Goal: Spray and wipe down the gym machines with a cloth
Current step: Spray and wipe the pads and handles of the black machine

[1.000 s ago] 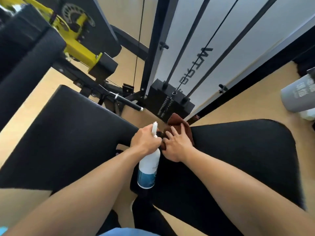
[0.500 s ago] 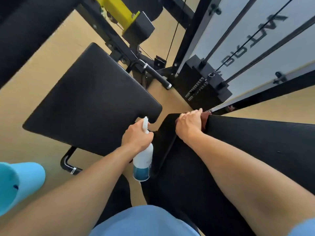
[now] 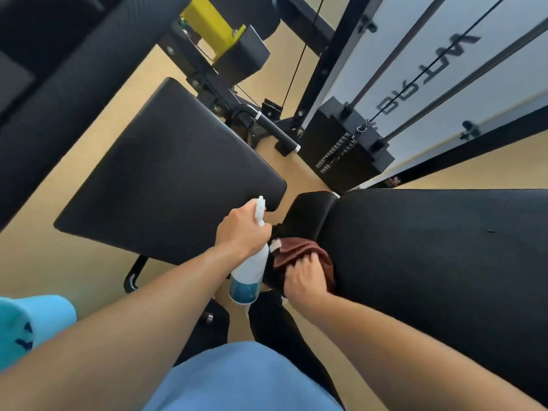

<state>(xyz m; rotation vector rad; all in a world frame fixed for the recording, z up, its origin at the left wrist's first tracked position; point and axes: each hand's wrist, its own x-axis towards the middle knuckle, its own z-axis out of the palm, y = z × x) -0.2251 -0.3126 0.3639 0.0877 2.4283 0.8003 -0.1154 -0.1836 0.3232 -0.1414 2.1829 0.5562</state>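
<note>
My left hand [image 3: 241,231] grips a white spray bottle [image 3: 249,275] with a blue band near its base, nozzle up, hanging between two black pads. My right hand [image 3: 305,281] presses a brown cloth [image 3: 299,250] against the near left edge of the right black pad [image 3: 444,262]. The cloth bunches ahead of my fingers and shows a small white tag. The left black pad [image 3: 169,179] lies beside the bottle, untouched.
A black weight stack [image 3: 347,149] with guide rods and a cable stands behind the pads against a white panel. A black handle bar [image 3: 275,132] and yellow bracket [image 3: 213,28] sit at the back. A black roller pad [image 3: 59,78] crosses the upper left. Tan floor surrounds.
My right hand has drawn the cloth back along the right pad's edge, from its far corner towards me. The left hand and bottle have stayed about where they were.
</note>
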